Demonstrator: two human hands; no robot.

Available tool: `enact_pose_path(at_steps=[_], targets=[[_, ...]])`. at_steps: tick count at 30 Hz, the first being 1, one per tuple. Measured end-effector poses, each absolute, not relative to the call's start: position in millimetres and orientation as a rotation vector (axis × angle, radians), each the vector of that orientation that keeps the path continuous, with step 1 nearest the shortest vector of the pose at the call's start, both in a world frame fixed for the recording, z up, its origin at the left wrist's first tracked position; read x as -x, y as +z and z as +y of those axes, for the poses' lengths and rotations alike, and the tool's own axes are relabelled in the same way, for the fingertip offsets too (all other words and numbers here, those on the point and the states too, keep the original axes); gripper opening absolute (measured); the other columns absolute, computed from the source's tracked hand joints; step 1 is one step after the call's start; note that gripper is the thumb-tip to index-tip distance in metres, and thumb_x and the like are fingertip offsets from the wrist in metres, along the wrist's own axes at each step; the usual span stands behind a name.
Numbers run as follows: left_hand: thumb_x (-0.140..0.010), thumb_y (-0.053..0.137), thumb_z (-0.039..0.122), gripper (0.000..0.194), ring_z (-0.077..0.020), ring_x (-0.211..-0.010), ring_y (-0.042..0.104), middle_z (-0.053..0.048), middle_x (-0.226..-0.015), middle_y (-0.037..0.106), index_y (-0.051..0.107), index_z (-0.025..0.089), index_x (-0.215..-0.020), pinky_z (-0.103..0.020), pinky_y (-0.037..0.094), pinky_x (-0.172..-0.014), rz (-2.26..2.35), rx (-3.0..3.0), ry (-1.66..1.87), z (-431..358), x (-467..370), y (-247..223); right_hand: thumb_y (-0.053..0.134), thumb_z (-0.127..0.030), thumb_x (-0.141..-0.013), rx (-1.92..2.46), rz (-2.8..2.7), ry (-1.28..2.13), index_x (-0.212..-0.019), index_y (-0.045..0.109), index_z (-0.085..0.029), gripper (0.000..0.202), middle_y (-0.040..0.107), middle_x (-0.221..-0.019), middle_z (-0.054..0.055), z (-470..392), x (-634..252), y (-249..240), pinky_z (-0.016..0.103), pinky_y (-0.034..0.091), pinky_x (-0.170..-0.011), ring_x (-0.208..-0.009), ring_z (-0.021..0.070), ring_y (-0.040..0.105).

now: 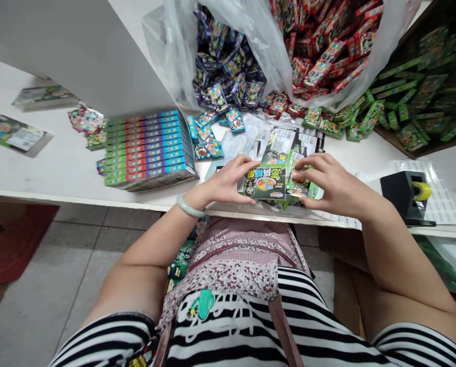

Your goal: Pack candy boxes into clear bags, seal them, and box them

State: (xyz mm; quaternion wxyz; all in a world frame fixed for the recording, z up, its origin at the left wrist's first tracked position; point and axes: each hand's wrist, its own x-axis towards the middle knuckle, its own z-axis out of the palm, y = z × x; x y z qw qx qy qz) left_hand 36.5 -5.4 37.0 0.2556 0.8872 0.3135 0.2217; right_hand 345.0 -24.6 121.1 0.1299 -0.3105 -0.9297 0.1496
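Note:
My left hand (pixel 230 181) grips the left end of a flat dark-green printed candy box (pixel 265 182), thumb along its lower edge and fingers along the top. My right hand (pixel 329 186) is curled, its fingertips and thumb on small green candy packs (pixel 297 176) at the box's right end. Both hands are close together near the table's front edge. Under and behind them lie flat printed packages (pixel 281 140) with white labels, partly hidden by the box. To the left stands a row of stacked candy boxes (pixel 147 148) with green, red, purple and blue sides.
Plastic bags hold purple packs (pixel 231 56) and red packs (pixel 327 46) at the back. A carton of green packs (pixel 430 86) stands at right, near a black tape dispenser (pixel 405 196). Loose blue packs (pixel 208 142) lie beside the stack. A grey panel (pixel 75 46) rises at left.

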Motion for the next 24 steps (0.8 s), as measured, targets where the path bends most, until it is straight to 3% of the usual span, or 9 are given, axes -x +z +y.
enact_pose_path(at_steps=[9,14,20,24], targets=[[-0.066,0.080,0.066,0.105,-0.0340,-0.124,0.048,-0.015,-0.133,0.044,0.037,0.021,-0.150,-0.055,0.043,-0.108,0.999,-2.391,0.662,-3.2,-29.8,33.2,0.066,-0.026,-0.084,0.852,-2.708,0.570,-0.107,0.065,-0.022,0.024,0.063,-0.121,0.013,-32.1,-356.1,125.0,0.050,0.047,-0.098,-0.116,0.0313,0.055],[-0.068,0.078,0.068,0.104,-0.0339,-0.124,0.048,-0.016,-0.133,0.045,0.037,0.019,-0.150,-0.054,0.043,-0.109,0.958,-2.419,0.631,-4.9,-31.3,35.3,0.065,-0.030,-0.086,0.945,-2.595,0.453,-0.112,0.064,-0.025,0.027,0.060,-0.127,0.012,-29.9,-357.9,132.0,0.055,0.041,-0.105,-0.123,0.0341,0.052],[-0.066,0.078,0.070,0.107,-0.0344,-0.122,0.049,-0.016,-0.133,0.046,0.037,0.020,-0.151,-0.053,0.044,-0.107,0.943,-2.443,0.637,-5.6,-35.4,33.8,0.066,-0.022,-0.083,0.879,-2.665,0.427,-0.116,0.061,-0.024,0.033,0.059,-0.130,0.013,-31.3,-343.3,115.9,0.060,0.041,-0.107,-0.128,0.0358,0.047],[-0.070,0.075,0.068,0.106,-0.0342,-0.124,0.048,-0.018,-0.134,0.045,0.032,0.019,-0.153,-0.052,0.045,-0.106,0.906,-2.529,0.616,-9.2,-39.2,33.5,0.064,-0.021,-0.085,0.782,-2.725,0.510,-0.118,0.058,-0.023,0.034,0.059,-0.126,0.013,-32.6,-339.9,108.4,0.055,0.045,-0.106,-0.128,0.0323,0.049]])
